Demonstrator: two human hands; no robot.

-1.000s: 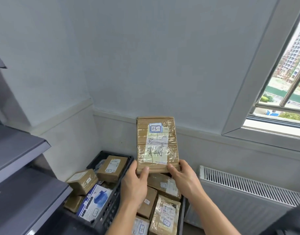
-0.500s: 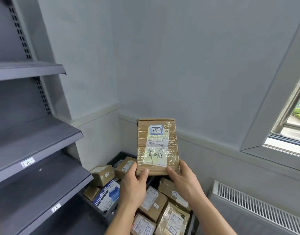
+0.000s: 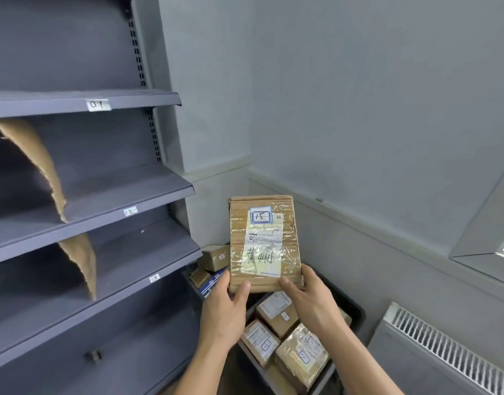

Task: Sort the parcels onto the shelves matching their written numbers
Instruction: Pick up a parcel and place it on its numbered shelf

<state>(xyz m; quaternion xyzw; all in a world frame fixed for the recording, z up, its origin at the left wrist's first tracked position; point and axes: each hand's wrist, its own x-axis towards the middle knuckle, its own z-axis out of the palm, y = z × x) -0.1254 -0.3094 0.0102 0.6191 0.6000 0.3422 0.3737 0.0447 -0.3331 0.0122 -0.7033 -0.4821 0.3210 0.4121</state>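
I hold a flat brown cardboard parcel (image 3: 263, 240) upright in front of me, its label reading 15. My left hand (image 3: 226, 306) grips its lower left corner, thumb on the front. Its lower right corner sits in the grip of my right hand (image 3: 309, 297). To the left stands a grey shelf unit (image 3: 88, 195). Its shelf edges carry small tags: 01 (image 3: 98, 104) on the top one, 12 (image 3: 130, 211) on the middle one, and a tag (image 3: 154, 278) on the lower one that looks like 13 or 15.
Below my hands a dark crate (image 3: 356, 315) holds several more taped cardboard parcels (image 3: 276, 334). Torn brown cardboard dividers (image 3: 39, 158) stand on the shelves at left. A white radiator (image 3: 450, 354) runs along the wall at lower right, under a window sill.
My view has swung left, bringing the shelf unit and its number tags into sight. Both hands keep the same hold on the parcel.
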